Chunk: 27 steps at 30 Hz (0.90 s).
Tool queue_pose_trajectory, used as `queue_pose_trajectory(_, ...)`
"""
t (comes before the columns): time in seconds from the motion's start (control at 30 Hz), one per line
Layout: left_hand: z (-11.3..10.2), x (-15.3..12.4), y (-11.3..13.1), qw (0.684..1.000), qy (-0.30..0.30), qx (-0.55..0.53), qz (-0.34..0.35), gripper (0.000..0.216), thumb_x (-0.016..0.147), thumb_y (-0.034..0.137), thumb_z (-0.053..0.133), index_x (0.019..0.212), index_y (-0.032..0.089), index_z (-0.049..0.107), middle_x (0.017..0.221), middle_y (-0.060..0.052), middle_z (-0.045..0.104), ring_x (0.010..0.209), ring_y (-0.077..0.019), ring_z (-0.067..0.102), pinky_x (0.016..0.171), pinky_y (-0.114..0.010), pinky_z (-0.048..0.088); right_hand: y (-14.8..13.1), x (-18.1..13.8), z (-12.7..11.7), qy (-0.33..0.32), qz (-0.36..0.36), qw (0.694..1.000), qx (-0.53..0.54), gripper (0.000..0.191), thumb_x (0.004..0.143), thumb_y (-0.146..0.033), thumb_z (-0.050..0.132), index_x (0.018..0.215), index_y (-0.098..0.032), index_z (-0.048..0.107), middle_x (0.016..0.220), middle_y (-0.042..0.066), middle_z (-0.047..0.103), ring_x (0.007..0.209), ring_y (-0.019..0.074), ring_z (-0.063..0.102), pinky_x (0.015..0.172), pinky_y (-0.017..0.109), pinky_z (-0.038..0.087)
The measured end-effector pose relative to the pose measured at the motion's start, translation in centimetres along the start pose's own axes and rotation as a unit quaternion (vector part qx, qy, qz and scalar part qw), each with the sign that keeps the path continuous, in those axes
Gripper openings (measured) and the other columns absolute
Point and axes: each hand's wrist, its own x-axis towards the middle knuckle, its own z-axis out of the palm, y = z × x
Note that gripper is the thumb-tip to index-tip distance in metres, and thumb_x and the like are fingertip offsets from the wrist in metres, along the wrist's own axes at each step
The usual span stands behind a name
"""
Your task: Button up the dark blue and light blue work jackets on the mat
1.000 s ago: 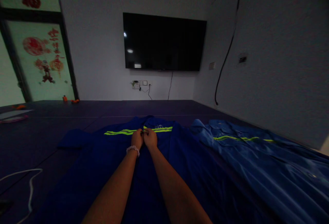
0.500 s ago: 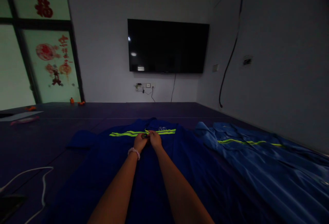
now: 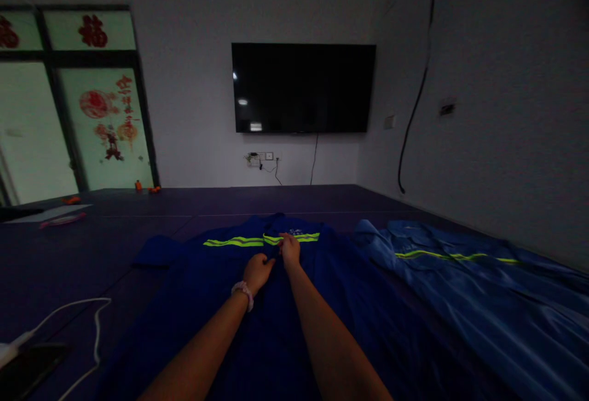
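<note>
A dark blue work jacket (image 3: pixel 184 303) with a yellow-green reflective stripe across the chest lies spread in front of me. My right hand (image 3: pixel 289 251) pinches the jacket's front edge at the stripe, near the white lettering. Lower and to the left, my left hand (image 3: pixel 258 271), with a pale scrunchie (image 3: pixel 243 294) on its wrist, is closed on the same front edge, its thumb and fingertips together on the cloth. Any fastener under the fingers is too small and dark to make out.
A second, lighter blue jacket (image 3: pixel 460 290) lies to the right. At left are a white cable (image 3: pixel 97 327), a dark phone-like slab (image 3: pixel 34 367), a pink item (image 3: pixel 63 220) and orange objects (image 3: pixel 154 190). A television (image 3: pixel 304 88) hangs on the far wall.
My left hand has moved down and toward me along the jacket's front, away from the right hand. The right hand stays by the stripe. The view has shifted slightly.
</note>
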Motion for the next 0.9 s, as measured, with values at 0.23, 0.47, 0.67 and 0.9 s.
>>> queue_pose_trajectory(0.23, -0.2, -1.0, -1.1, 0.970, -0.052, -0.234, 0.035, 0.019, 0.066, 0.032, 0.057, 0.071, 0.014, 0.053, 0.061, 0.003, 0.051, 0.059, -0.0110, 0.047, 0.056, -0.020, 0.033, -0.3, -0.3, 0.1, -0.014, 0.004, 0.998, -0.065, 0.038, 0.082, -0.034, 0.034, 0.089, -0.013, 0.065, 0.050, -0.001, 0.055, 0.039, 0.0114, 0.045, 0.038, 0.021, 0.037)
queue_pose_trajectory(0.47, -0.2, -1.3, -1.4, 0.984, -0.035, -0.164, 0.054, 0.016, 0.066, 0.027, 0.055, 0.058, 0.015, 0.049, 0.055, 0.004, 0.045, 0.055, -0.0100, 0.041, 0.053, -0.021, 0.029, -1.6, -1.2, -0.2, -0.049, -0.028, 0.985, -0.165, 0.035, 0.083, -0.034, 0.037, 0.077, -0.015, 0.065, 0.059, 0.002, 0.061, 0.056, 0.0145, 0.056, 0.051, 0.021, 0.040)
queue_pose_trajectory(0.67, -0.2, -0.8, -1.4, 0.991, -0.007, -0.121, 0.051, 0.019, 0.068, 0.023, 0.053, 0.054, 0.017, 0.043, 0.054, 0.005, 0.041, 0.055, -0.0098, 0.038, 0.052, -0.021, 0.027, -3.1, -3.8, -0.4, -0.106, -0.067, 0.963, -0.238, 0.034, 0.081, -0.033, 0.043, 0.056, -0.016, 0.060, 0.059, 0.004, 0.062, 0.061, 0.0147, 0.057, 0.056, 0.021, 0.036)
queue_pose_trajectory(0.9, -0.4, -0.6, -1.4, 0.990, -0.026, -0.130, 0.045, 0.024, 0.071, 0.025, 0.050, 0.052, 0.017, 0.037, 0.053, 0.005, 0.038, 0.055, -0.0094, 0.035, 0.052, -0.020, 0.026, -4.2, -6.5, -2.8, -0.170, -0.097, 0.937, -0.288, 0.026, 0.080, -0.029, 0.047, 0.062, -0.017, 0.062, 0.061, 0.002, 0.063, 0.058, 0.0126, 0.057, 0.054, 0.020, 0.036)
